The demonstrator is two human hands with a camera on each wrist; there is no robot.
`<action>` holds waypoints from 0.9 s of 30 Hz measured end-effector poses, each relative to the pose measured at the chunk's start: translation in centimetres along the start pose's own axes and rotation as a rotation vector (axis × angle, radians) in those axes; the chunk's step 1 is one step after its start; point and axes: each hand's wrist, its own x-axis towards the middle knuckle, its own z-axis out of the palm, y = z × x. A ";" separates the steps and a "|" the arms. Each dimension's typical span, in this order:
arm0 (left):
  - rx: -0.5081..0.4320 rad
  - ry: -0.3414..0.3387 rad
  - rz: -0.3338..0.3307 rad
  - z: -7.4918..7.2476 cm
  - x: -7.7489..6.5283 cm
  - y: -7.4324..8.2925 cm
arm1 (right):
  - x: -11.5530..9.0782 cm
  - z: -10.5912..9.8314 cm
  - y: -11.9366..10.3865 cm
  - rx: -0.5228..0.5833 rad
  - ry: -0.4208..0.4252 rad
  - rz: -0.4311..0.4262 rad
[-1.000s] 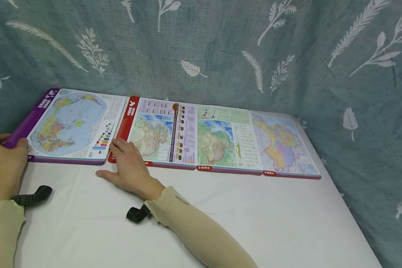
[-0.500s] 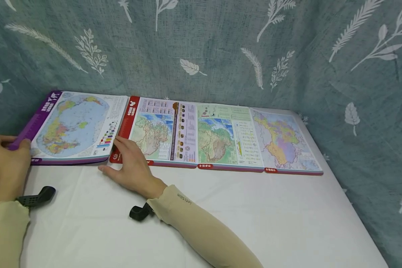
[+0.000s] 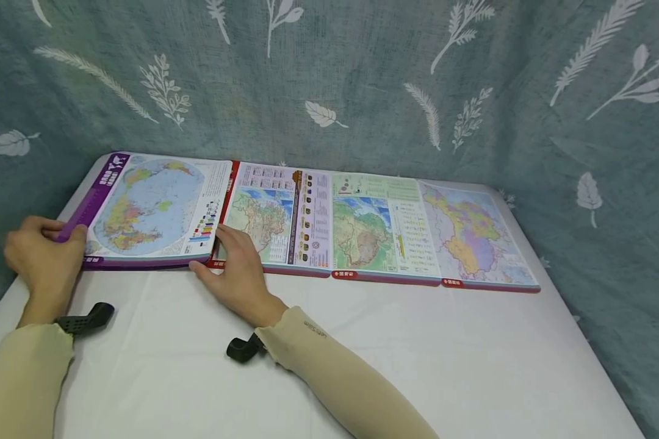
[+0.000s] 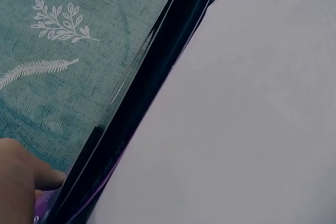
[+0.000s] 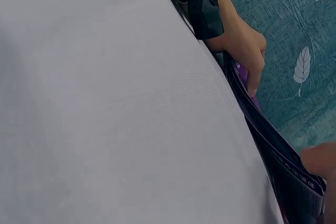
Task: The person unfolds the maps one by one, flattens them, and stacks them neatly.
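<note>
World map (image 3: 154, 207) overlaps red-edged map (image 3: 260, 222) on R. L hand (image 3: 46, 253) pinches world map's purple edge; R hand (image 3: 238, 271), fingers extended, gripping nil, touches its near-R corner.

Three views of the purple-banded map (image 3: 152, 210).
The head view looks forward and down on it from farther back; both wrist views, low and close, face its near edge, sharing that edge and the patterned cloth (image 3: 362, 79) behind it.

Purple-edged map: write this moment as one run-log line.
purple-edged map: beside red strip; left hand: grips left edge; right hand: touches lower right corner
</note>
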 end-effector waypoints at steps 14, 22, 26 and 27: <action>-0.040 -0.101 0.109 0.6 -1.4 0.9 | -1.1 -1.1 1.0 0.010 0.048 0.049; -0.040 -0.122 0.167 1.2 -2.1 1.5 | -1.8 -2.2 1.9 -0.003 0.057 0.068; -0.024 -0.149 0.177 1.5 -2.7 2.0 | -2.3 -2.7 2.5 0.011 0.061 0.076; -0.024 -0.159 0.179 1.6 -2.8 2.1 | -2.5 -2.8 2.6 0.008 0.065 0.075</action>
